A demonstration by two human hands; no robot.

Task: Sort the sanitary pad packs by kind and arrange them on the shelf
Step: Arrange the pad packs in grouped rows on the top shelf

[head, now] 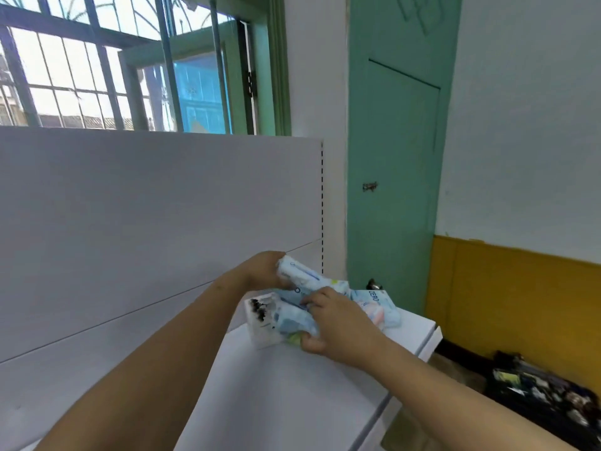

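**Both hands in the pile at the shelf's far right end**

We have the packs bunched together on the white shelf (292,385), close to its right end and hard against the white back panel (146,222). Our left hand (265,268) is curled round a white pack with blue lettering (297,271), holding it raised above the heap, its long axis slanting down and to the right. Our right hand (335,323) lies lower and nearer to us, fingers bent over a pale blue pack (292,320) with the thumb tucked under its near edge, so this grip looks closed on that pack. Just left of it, touching, stands a white pack with dark print (261,320). To the right, a light blue pack marked ZERO (377,304) lies flat beyond our right hand's knuckles.

The relation that matters, as we judge it: the bare stretch of shelf runs to the left and towards us from the heap. The left hand, already carrying a pack, is the better placed to set it down there. How many kinds are in the pile we cannot tell; sorting looks barely begun.
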